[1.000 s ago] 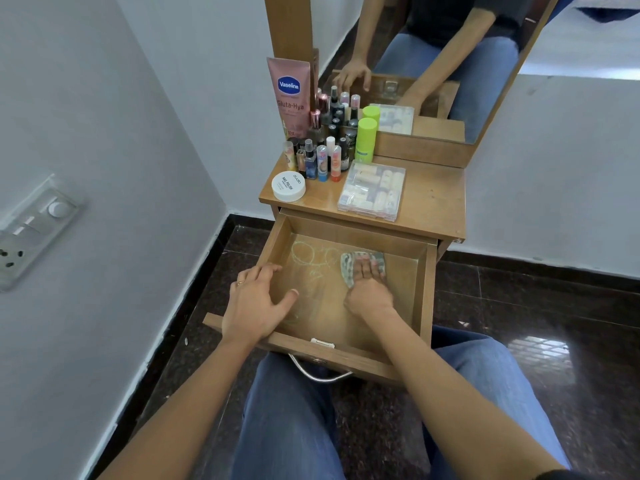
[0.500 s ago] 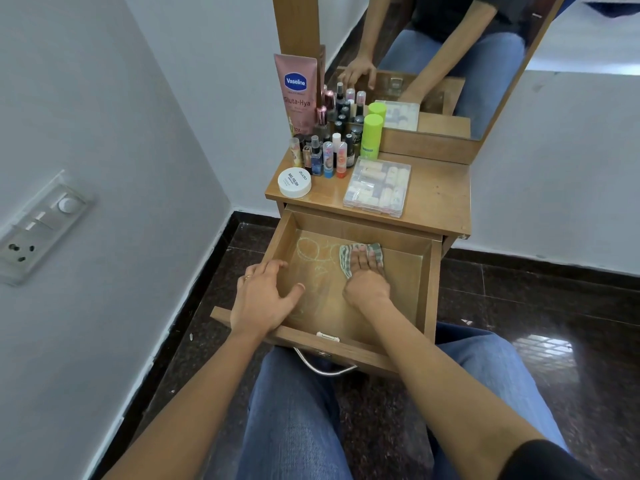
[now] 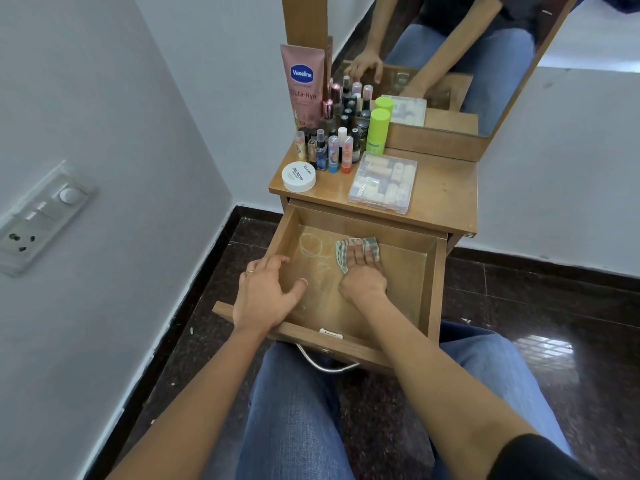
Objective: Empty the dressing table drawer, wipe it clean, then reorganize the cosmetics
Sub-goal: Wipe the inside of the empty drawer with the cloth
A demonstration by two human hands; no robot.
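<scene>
Hardly anything has moved in the last half second. The right hand (image 3: pixel 362 278) still lies flat on the checked cloth (image 3: pixel 341 251), at most a touch nearer the back of the drawer (image 3: pixel 429 282). Its grip is spread apart, fingers straight and together, pressing the cloth onto the drawer floor in the middle of the frame rather than pinching it.

The left hand (image 3: pixel 266 292) stays where it was, its grip clamped over the drawer's left wall near the front corner, with the fingers curled across the top edge and the thumb reaching inside.

Pale chalky scribbles (image 3: pixel 311 244) mark the floor of the drawer just left of the cloth. The drawer stands pulled out over the person's jeans, its metal handle (image 3: pixel 325 367) hanging below the front.

The cosmetics stand above it on the surface (image 3: pixel 443 192). A white jar (image 3: pixel 298 175) sits at the front left and a clear box (image 3: pixel 384 183) of small items beside it. Behind them is a cluster of little bottles (image 3: pixel 332 147), then a green bottle (image 3: pixel 377 131) and a pink Vaseline tube (image 3: pixel 303 84) against the mirror (image 3: pixel 485 64). A switch plate (image 3: pixel 41 216) is on the wall at the left edge.
</scene>
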